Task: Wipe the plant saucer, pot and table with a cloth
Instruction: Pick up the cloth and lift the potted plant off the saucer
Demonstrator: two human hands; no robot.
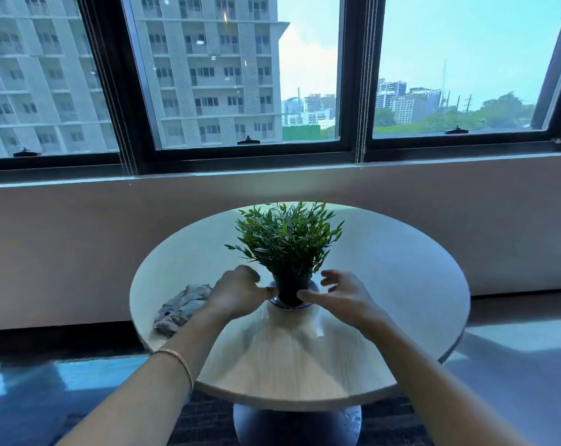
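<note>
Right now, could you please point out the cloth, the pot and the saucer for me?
cloth (182, 305), head view, middle of the crumpled grey fabric.
pot (288, 289), head view, dark side wall between the hands.
saucer (290, 306), head view, near rim under the pot.

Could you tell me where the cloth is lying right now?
The cloth lies crumpled on the round table, left of the pot, just behind the left hand.

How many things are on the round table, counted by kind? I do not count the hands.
Potted plant in a dark pot: 1
Saucer under the pot: 1
Crumpled grey cloth, left of the pot: 1
Total: 3
</note>
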